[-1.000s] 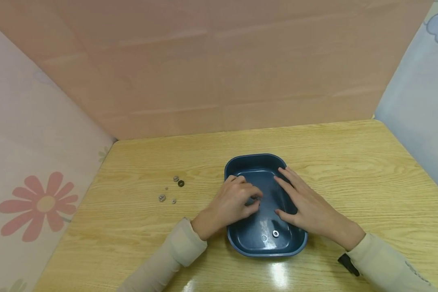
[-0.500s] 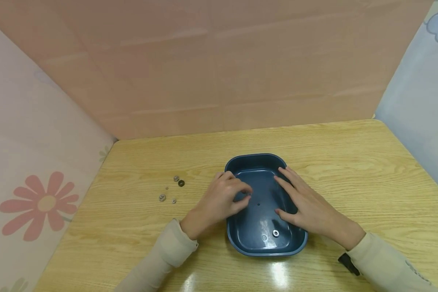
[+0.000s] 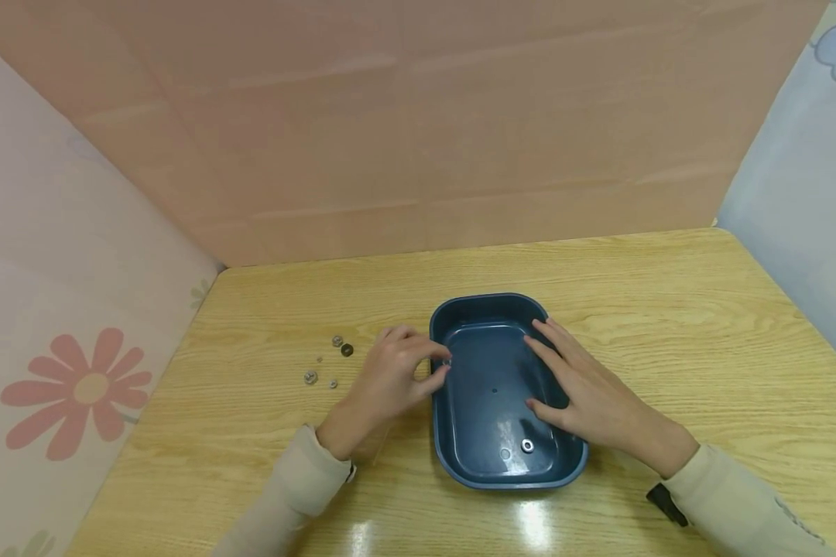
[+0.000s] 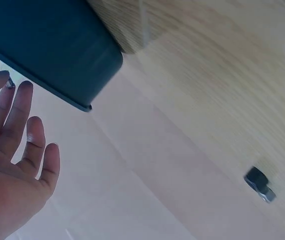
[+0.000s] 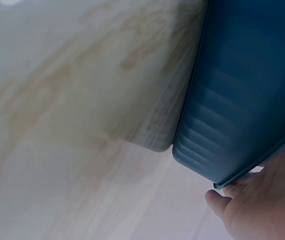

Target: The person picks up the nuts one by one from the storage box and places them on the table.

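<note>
My left hand [image 3: 393,371] is at the left rim of a dark blue plastic box [image 3: 488,485], pinching a small metal nut [image 4: 10,83] between thumb and forefinger. In the left wrist view the other fingers spread loosely. My right hand [image 3: 588,394] rests across the box's right rim, fingers spread and reaching inside. The right wrist view shows this hand [image 5: 267,205] against the rim, most of its fingers hidden. On the box floor lie a silver nut [image 3: 527,445] and a tiny dark piece [image 3: 495,391].
Left of the box, several small parts lie on the wooden table [image 3: 641,294]: a black nut [image 3: 347,350], silver nuts, one of them a larger nut [image 3: 310,377], and a tiny piece [image 3: 319,359]. A pink backdrop [image 3: 404,155] stands behind.
My left hand has moved left from over the middle of the box to its left rim, still pinching the nut. The tiny dark piece has come into view. My right hand stays put.
</note>
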A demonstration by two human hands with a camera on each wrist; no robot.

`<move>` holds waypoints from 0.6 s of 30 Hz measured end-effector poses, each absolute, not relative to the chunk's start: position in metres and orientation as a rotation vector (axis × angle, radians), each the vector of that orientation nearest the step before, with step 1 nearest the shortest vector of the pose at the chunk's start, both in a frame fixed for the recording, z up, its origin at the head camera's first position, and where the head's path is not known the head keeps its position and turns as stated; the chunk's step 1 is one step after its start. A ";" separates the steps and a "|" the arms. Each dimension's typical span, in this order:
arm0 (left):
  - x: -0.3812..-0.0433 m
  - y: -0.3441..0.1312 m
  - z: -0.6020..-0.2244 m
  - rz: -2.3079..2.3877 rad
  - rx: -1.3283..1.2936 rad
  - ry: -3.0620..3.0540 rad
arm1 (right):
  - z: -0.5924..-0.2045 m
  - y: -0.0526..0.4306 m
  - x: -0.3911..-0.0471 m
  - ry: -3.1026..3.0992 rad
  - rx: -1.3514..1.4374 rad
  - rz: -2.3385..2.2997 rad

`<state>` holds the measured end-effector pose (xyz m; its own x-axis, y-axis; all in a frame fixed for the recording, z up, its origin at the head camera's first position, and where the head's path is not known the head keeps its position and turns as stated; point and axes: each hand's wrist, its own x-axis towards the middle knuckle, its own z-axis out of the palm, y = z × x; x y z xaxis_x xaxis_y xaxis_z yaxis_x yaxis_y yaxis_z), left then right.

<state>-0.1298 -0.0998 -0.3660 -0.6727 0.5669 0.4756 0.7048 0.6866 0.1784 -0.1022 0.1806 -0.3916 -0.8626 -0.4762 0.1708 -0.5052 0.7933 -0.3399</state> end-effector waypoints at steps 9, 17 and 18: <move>-0.132 -0.120 -0.369 -0.530 -0.938 -2.459 | -0.390 0.182 -0.102 -2.916 0.785 0.592; -0.130 -0.137 -0.370 -0.510 -0.887 -2.503 | -0.393 0.181 -0.102 -2.879 0.799 0.590; -0.130 -0.138 -0.370 -0.507 -0.877 -2.515 | -0.392 0.182 -0.102 -2.880 0.801 0.590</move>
<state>-0.1296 -0.1383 -0.3700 -0.7092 0.4947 0.5023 0.6507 0.7335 0.1963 -0.1017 0.1816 -0.3925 -0.8577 -0.4773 0.1910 -0.5139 0.7874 -0.3404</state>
